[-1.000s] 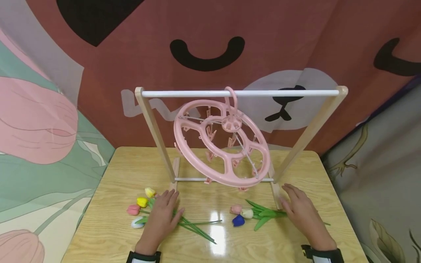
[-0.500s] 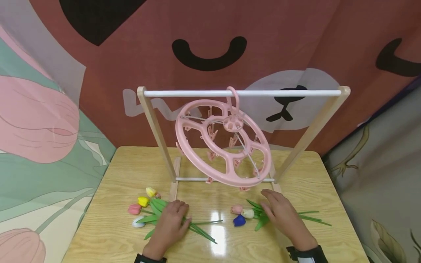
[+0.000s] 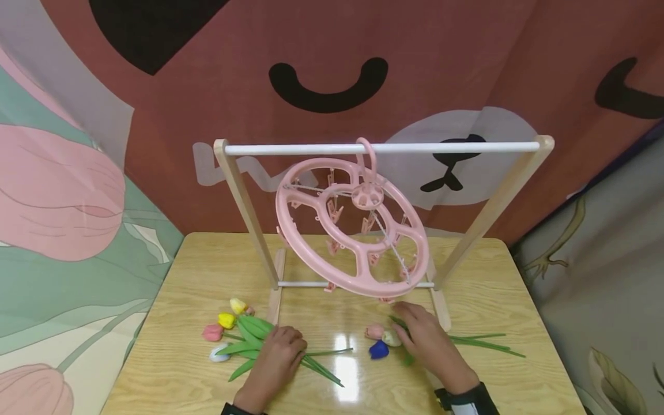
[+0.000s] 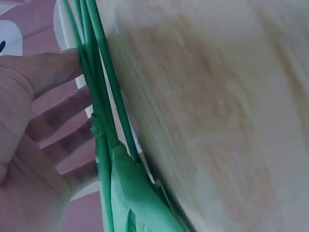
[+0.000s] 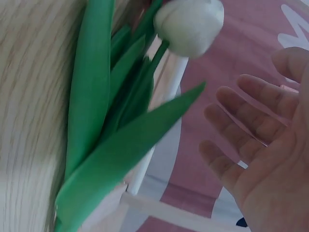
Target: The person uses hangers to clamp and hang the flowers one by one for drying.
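Your right hand (image 3: 426, 340) moved inward over the right tulips (image 3: 389, 338), fingers spread, holding nothing. Your left hand (image 3: 281, 353), fingers loose and ungripping, reached the left tulips (image 3: 244, 347); 2 bunches lay reachable on the tabletop (image 3: 207, 271).

**Wood-grain table (image 3: 321, 311)**

A left bunch of tulips (image 3: 248, 340) lies toward the left edge, flower heads pointing left. A right bunch of tulips (image 3: 391, 338), with pink, white and blue heads, lies right of centre. A wooden rack (image 3: 249, 216) stands farther back.

Tulip leaves (image 5: 91, 92) look smooth and matt, the tabletop (image 3: 332, 320) glossy wood.
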`<state>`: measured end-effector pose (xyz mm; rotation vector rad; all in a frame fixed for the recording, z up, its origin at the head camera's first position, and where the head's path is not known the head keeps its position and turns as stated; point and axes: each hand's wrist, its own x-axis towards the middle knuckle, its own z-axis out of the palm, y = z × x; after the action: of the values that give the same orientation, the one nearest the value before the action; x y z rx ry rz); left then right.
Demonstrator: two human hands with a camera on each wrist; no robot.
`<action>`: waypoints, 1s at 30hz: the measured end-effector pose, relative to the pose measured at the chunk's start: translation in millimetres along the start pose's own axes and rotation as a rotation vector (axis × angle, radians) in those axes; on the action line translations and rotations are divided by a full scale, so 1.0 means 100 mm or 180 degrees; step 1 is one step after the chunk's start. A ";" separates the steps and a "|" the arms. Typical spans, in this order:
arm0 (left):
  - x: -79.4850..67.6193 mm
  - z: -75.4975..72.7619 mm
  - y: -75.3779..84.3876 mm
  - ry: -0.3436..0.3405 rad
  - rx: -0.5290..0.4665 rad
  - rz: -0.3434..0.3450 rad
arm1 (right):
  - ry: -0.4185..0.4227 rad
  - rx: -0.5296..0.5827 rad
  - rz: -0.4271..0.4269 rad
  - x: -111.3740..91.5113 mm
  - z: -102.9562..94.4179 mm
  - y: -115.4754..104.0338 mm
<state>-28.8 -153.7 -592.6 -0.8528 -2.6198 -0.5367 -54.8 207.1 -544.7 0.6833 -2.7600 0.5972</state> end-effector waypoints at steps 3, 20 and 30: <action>-0.02 0.02 0.02 -0.0031 -0.0037 0.0044 | -0.0052 0.0004 -0.0035 0.02 0.03 -0.06; 0.07 -0.19 0.14 -0.0216 0.0230 -0.0036 | 0.0035 0.0088 -0.0508 0.13 0.24 -0.34; 0.33 -0.68 0.23 0.0069 0.0369 -0.0273 | 0.0008 0.0137 -0.0570 0.18 0.23 -0.45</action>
<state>-26.6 -151.0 -513.3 -0.6978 -2.6481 -0.4090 -51.6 154.1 -544.2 0.9263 -2.6528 0.6190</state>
